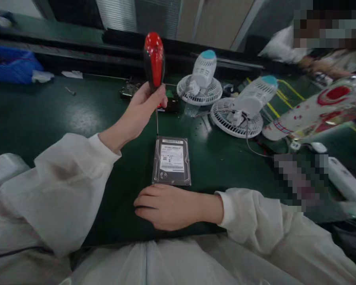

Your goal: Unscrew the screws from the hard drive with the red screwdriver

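Left hand [150,99]: holds red-and-black screwdriver [154,59]
Rectangular grey metal drive [172,160]: at screwdriver tip
Right hand [172,206]: grip hidden, cannot tell

Counted: one red-and-black-handled metal screwdriver [154,59], one rectangular grey white-labelled hard drive [171,160], two round-grilled white plastic fans [204,73] [250,99].

White label [172,157] on hard drive [178,178], narrow strip [172,141] above, print too small to read
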Demonstrator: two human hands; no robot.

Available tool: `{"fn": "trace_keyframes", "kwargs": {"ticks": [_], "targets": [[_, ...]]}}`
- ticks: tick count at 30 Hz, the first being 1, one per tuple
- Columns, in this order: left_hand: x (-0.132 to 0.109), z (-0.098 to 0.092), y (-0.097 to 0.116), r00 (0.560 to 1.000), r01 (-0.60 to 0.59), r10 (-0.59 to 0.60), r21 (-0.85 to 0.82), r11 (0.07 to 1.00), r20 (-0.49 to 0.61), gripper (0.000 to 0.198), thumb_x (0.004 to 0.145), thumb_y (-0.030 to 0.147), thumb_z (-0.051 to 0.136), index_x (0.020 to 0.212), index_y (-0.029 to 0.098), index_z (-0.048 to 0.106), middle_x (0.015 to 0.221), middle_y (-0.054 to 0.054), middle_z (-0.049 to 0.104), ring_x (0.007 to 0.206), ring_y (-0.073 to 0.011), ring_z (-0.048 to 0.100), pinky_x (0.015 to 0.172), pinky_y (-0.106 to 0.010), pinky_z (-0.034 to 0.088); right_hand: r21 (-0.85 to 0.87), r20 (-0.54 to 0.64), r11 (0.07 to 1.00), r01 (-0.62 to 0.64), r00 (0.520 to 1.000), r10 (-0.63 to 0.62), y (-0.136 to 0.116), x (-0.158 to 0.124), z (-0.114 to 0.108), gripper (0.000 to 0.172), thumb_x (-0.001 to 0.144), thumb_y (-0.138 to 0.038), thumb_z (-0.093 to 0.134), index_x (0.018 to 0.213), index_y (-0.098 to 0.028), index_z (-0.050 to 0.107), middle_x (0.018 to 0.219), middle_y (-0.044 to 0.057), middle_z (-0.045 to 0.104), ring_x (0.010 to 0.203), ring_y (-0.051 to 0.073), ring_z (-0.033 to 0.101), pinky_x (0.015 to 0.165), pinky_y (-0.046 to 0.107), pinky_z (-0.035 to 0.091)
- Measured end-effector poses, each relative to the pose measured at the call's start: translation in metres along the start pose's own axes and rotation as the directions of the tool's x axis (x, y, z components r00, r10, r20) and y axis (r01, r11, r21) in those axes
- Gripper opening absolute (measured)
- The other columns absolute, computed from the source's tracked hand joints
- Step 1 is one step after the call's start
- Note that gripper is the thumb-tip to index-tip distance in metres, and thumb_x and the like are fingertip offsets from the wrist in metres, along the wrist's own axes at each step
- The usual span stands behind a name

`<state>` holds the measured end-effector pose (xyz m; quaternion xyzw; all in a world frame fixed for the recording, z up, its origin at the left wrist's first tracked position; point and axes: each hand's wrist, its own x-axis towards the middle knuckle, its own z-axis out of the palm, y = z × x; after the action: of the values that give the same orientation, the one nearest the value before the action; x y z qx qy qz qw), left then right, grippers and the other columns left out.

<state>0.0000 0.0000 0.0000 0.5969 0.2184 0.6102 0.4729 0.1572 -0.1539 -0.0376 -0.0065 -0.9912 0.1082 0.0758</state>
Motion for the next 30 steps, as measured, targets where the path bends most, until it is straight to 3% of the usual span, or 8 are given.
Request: {"fn": "trace_keyframes", "kwargs": {"ticks": [5, 9, 15, 18, 22, 25, 27, 30], "targets": [[-0.004, 0.000, 0.005, 1.000, 0.025, -0.025, -0.022, 0.999, 0.006, 0.019, 0.094, 0.040, 0.065, 0.088, 0.023, 0.060, 0.079, 0.001, 0.061, 0.079, -0.0142, 0.058, 0.082, -0.031, 0.044, -0.005, -0.001, 1.000, -0.005, 1.000, 0.005, 0.000, 0.001, 0.000, 0.036, 0.098, -0.027, 0.040, 0.122, -0.011, 0.062, 0.134, 0.011, 0.063, 0.118, 0.023, 0.057, 0.093, 0.035, 0.049], [-0.005, 0.003, 0.013, 0.999, 0.049, -0.049, -0.072, 0.996, -0.004, 0.032, 0.097, 0.050, 0.056, 0.089, 0.021, 0.066, 0.086, -0.004, 0.063, 0.079, -0.0170, 0.059, 0.083, -0.036, 0.047, -0.010, 0.006, 1.000, -0.004, 1.000, 0.004, 0.000, 0.002, 0.000, 0.037, 0.098, -0.026, 0.038, 0.122, -0.012, 0.063, 0.136, 0.011, 0.063, 0.118, 0.022, 0.056, 0.096, 0.035, 0.048], [0.000, 0.000, 0.008, 0.999, 0.026, -0.029, -0.081, 0.996, -0.031, 0.041, 0.077, 0.067, 0.076, 0.079, 0.029, 0.061, 0.068, 0.002, 0.054, 0.068, -0.0171, 0.048, 0.073, -0.034, 0.044, -0.020, 0.007, 1.000, -0.005, 1.000, 0.005, 0.000, 0.002, -0.001, 0.038, 0.099, -0.026, 0.037, 0.121, -0.012, 0.064, 0.137, 0.011, 0.063, 0.118, 0.022, 0.056, 0.095, 0.034, 0.047], [0.001, -0.002, 0.002, 0.999, 0.017, -0.021, -0.080, 0.997, -0.047, 0.043, 0.074, 0.067, 0.080, 0.080, 0.029, 0.061, 0.067, 0.003, 0.056, 0.069, -0.0167, 0.049, 0.073, -0.032, 0.044, -0.028, 0.002, 1.000, -0.005, 1.000, 0.005, -0.001, 0.003, -0.001, 0.038, 0.099, -0.025, 0.036, 0.121, -0.011, 0.064, 0.137, 0.010, 0.063, 0.118, 0.022, 0.056, 0.098, 0.033, 0.046], [0.000, -0.002, 0.003, 0.996, 0.013, -0.022, -0.099, 0.995, -0.088, 0.037, 0.092, 0.060, 0.065, 0.086, 0.024, 0.064, 0.076, 0.000, 0.060, 0.074, -0.0159, 0.055, 0.081, -0.033, 0.046, -0.037, 0.001, 0.999, -0.003, 1.000, 0.003, -0.001, 0.003, -0.001, 0.037, 0.098, -0.024, 0.039, 0.121, -0.011, 0.064, 0.137, 0.011, 0.063, 0.118, 0.021, 0.055, 0.098, 0.032, 0.045], [0.001, -0.001, 0.006, 0.993, 0.026, -0.040, -0.124, 0.992, -0.111, 0.044, 0.102, 0.059, 0.046, 0.088, 0.022, 0.065, 0.085, -0.003, 0.060, 0.076, -0.0156, 0.057, 0.083, -0.035, 0.048, -0.041, 0.002, 0.999, -0.004, 1.000, 0.004, -0.002, 0.004, 0.000, 0.037, 0.098, -0.024, 0.040, 0.122, -0.010, 0.064, 0.137, 0.012, 0.062, 0.118, 0.022, 0.055, 0.097, 0.032, 0.045], [0.002, -0.001, 0.006, 0.993, 0.046, -0.058, -0.113, 0.993, -0.107, 0.054, 0.101, 0.066, 0.038, 0.085, 0.022, 0.066, 0.084, -0.004, 0.059, 0.075, -0.0161, 0.055, 0.080, -0.035, 0.049, -0.044, 0.003, 0.999, -0.005, 1.000, 0.005, -0.002, 0.005, 0.000, 0.037, 0.098, -0.024, 0.039, 0.121, -0.010, 0.064, 0.137, 0.012, 0.062, 0.118, 0.022, 0.055, 0.097, 0.032, 0.045], [0.004, -0.003, 0.001, 0.992, 0.029, -0.036, -0.052, 0.998, -0.125, 0.060, 0.093, 0.078, 0.045, 0.083, 0.023, 0.068, 0.082, -0.003, 0.059, 0.073, -0.0160, 0.051, 0.075, -0.034, 0.049, -0.046, 0.004, 0.999, -0.005, 1.000, 0.005, -0.002, 0.006, 0.000, 0.038, 0.098, -0.025, 0.038, 0.122, -0.010, 0.064, 0.137, 0.011, 0.063, 0.118, 0.023, 0.055, 0.098, 0.033, 0.044]]}}
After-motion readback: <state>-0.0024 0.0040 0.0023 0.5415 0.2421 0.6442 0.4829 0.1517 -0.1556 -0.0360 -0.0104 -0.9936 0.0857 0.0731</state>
